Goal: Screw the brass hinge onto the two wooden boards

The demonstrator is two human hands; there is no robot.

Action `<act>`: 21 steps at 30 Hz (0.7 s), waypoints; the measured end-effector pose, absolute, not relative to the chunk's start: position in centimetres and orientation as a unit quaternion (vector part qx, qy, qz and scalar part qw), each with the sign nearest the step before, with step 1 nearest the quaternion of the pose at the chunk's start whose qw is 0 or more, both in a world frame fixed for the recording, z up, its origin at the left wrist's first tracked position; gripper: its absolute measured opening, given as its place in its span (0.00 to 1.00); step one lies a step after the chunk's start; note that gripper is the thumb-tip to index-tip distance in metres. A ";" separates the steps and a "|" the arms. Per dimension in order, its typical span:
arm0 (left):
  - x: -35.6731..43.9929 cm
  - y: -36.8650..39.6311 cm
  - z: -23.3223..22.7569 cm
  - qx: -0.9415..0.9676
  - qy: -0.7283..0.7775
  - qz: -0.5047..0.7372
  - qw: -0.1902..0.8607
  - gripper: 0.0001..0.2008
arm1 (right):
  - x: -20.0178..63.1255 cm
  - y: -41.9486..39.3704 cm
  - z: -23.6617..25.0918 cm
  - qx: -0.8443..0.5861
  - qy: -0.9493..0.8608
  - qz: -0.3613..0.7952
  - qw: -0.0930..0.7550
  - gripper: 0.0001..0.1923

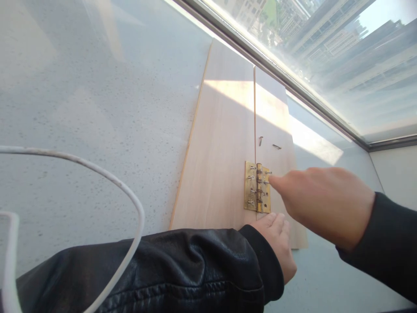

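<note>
- Head view, subject: a brass hinge (259, 188) lies over the seam between a wider wooden board (215, 174) and a narrower wooden board (273, 117); its long axis follows the seam.
- Head view, governing relation: the hinge lies just left, in the view, of the right hand (322, 204), whose foremost fingertip is at a standing screw (266, 182) on the near leaf. That screw points across the hinge's long axis, towards the fingertip.
- Head view, right grip: fingers gathered, hand blurred; whether the screw is pinched or merely touched cannot be told.
- Head view, left grip: the left hand (276, 239) rests at the hinge's lower end, fingers side by side; a pinch cannot be confirmed. From here the hinge lies directly above in the view.
- Head view, nearness: both hands are close to the hinge; the right is nearer the screw.
- Head view, loose items: two loose screws (276, 147) lie beyond the hinge.
</note>
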State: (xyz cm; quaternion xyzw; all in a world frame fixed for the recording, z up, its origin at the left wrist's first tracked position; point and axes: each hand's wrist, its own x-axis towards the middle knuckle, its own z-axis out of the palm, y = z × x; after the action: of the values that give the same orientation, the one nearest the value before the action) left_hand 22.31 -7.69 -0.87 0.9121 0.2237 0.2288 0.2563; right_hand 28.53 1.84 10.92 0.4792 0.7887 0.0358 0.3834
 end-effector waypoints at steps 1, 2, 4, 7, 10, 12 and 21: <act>22.1 -7.6 -0.7 0.913 0.219 0.219 0.265 0.21 | 28.7 2.9 11.1 0.499 0.770 0.026 0.397 0.11; 21.9 -7.4 -0.5 0.913 0.216 0.209 0.274 0.21 | 28.8 3.8 11.3 0.511 0.755 0.000 0.410 0.11; 21.6 -7.2 -0.2 0.913 0.217 0.195 0.284 0.23 | 28.9 4.7 11.8 0.513 0.745 -0.036 0.426 0.09; 21.5 -7.1 0.1 0.910 0.229 0.190 0.288 0.24 | 28.5 3.5 12.4 0.412 0.804 0.053 0.425 0.10; 21.7 -7.1 0.1 0.908 0.233 0.187 0.292 0.24 | 27.8 2.3 12.5 0.324 0.843 0.043 0.427 0.16; 21.7 -7.0 0.2 0.908 0.234 0.181 0.298 0.24 | 27.7 2.9 12.3 0.411 0.804 0.021 0.429 0.14; 21.3 -6.9 0.3 0.911 0.233 0.204 0.271 0.23 | 29.1 1.8 10.9 0.425 0.825 0.059 0.369 0.15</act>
State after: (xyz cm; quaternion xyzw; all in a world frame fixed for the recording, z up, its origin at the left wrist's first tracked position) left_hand 21.30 -6.89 0.28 0.9113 0.2326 0.2044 0.2714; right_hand 29.13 1.84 10.92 0.4247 0.8248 0.0592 0.3686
